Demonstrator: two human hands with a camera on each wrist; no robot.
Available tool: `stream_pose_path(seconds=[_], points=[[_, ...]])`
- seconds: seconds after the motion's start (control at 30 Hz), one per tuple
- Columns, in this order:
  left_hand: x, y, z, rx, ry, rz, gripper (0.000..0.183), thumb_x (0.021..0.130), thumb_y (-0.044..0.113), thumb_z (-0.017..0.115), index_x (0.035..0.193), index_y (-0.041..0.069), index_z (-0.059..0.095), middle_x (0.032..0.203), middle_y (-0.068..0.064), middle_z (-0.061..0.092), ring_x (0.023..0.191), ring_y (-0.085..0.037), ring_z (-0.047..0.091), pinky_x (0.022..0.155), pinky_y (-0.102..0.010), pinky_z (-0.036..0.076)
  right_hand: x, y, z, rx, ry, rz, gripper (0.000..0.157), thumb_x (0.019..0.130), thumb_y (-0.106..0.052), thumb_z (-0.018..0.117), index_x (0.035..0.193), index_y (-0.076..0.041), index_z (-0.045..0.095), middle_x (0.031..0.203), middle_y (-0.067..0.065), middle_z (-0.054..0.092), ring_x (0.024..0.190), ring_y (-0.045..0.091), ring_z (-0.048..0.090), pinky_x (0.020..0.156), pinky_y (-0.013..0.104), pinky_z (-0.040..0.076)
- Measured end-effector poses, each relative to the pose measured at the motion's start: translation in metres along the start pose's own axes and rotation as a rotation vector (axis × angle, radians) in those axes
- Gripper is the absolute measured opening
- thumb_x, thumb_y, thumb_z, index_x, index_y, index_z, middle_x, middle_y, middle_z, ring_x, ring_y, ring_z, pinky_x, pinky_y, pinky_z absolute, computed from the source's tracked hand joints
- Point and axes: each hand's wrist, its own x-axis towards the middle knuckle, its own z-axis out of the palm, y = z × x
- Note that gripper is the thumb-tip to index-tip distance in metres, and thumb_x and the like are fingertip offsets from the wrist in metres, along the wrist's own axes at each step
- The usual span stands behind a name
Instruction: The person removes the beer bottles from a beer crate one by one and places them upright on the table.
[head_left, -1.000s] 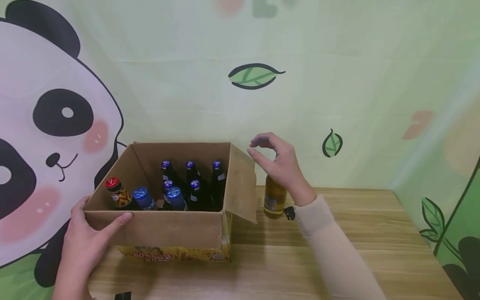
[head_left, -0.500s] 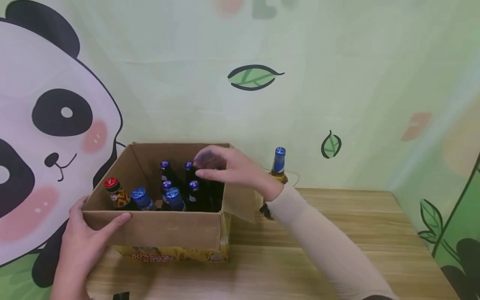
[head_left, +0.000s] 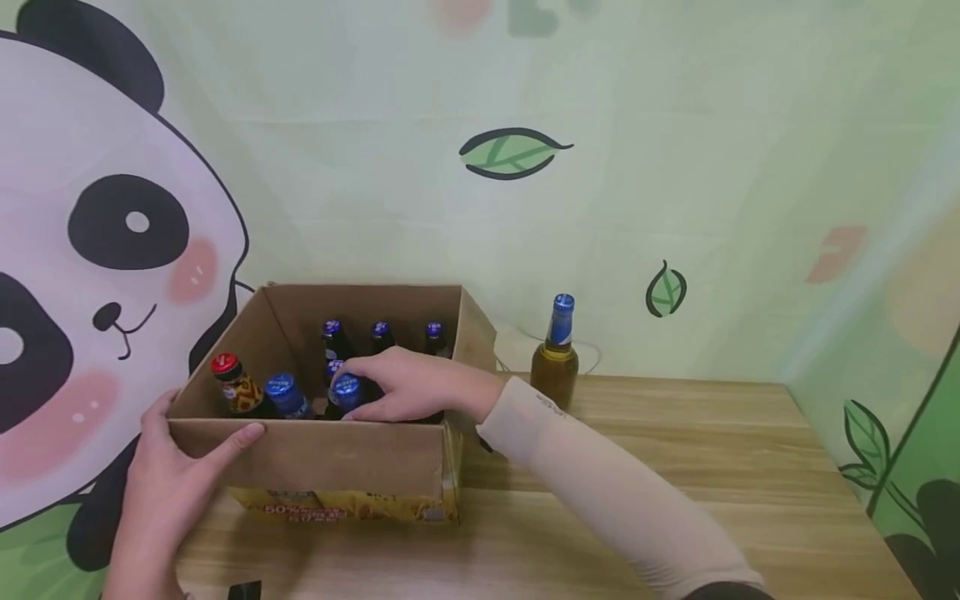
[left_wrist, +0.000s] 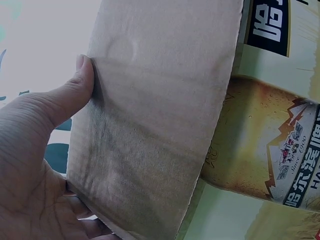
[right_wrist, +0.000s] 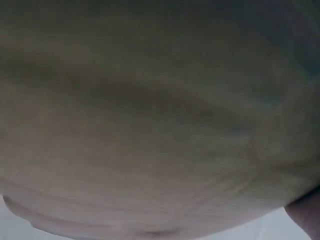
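Note:
A cardboard box [head_left: 337,450] holding several bottles stands on the wooden table. My left hand [head_left: 172,475] grips its front left corner; in the left wrist view, the thumb [left_wrist: 75,97] lies over the edge of the cardboard flap [left_wrist: 150,120]. Reaching in over the right side, my right hand [head_left: 408,383] has thumb and fingers around the top of a blue-capped bottle [head_left: 347,390]. Its lower part is hidden by the front wall. To the left, a second blue-topped bottle [head_left: 283,392] and a red-capped bottle [head_left: 236,383] lean. The right wrist view is dark and blurred.
Right of the box, an amber bottle [head_left: 557,367] with a blue cap stands upright on the table [head_left: 712,467]. Dark bottles [head_left: 333,333] fill the rear of the box. A printed backdrop [head_left: 675,167] hangs behind. Something black [head_left: 245,591] lies at the front edge.
My right hand has moved left from beside the amber bottle, down into the box and around a blue-capped bottle. The amber bottle stays standing. My left hand has kept its place.

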Motion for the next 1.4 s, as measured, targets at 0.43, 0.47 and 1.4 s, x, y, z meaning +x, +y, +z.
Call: stream_pose_path(seconds=[0.43,0.47,1.4], points=[[-0.001,0.001,0.000,-0.002,-0.004,0.005,0.122,0.082,0.059,0.076,0.161,0.008,0.000,0.157,-0.034,0.023,0.137,-0.056,0.031,0.108,-0.074,0.026,0.002,0.003,0.001,0.027,0.011,0.025,0.028,0.098,-0.037,0.066,0.113,-0.013,0.061,0.086,-0.007,0.058,0.072,0.005,0.052,0.067,0.016,0.045],[-0.001,0.001,0.000,-0.001,-0.004,0.002,0.122,0.082,0.059,0.076,0.161,0.008,0.000,0.157,-0.034,0.023,0.138,-0.056,0.030,0.108,-0.074,0.026,0.002,0.003,0.001,0.024,0.023,0.028,0.027,0.098,-0.037,0.066,0.110,-0.013,0.062,0.082,-0.006,0.056,0.070,0.005,0.051,0.065,0.017,0.043],[0.001,0.004,0.000,0.005,-0.014,-0.028,0.123,0.082,0.060,0.076,0.161,0.008,-0.002,0.159,-0.033,0.019,0.140,-0.055,0.027,0.110,-0.074,0.024,-0.020,0.004,0.006,0.295,0.477,0.003,0.029,0.096,-0.026,0.071,0.118,-0.008,0.068,0.101,-0.004,0.072,0.108,0.006,0.067,0.092,0.017,0.051]])
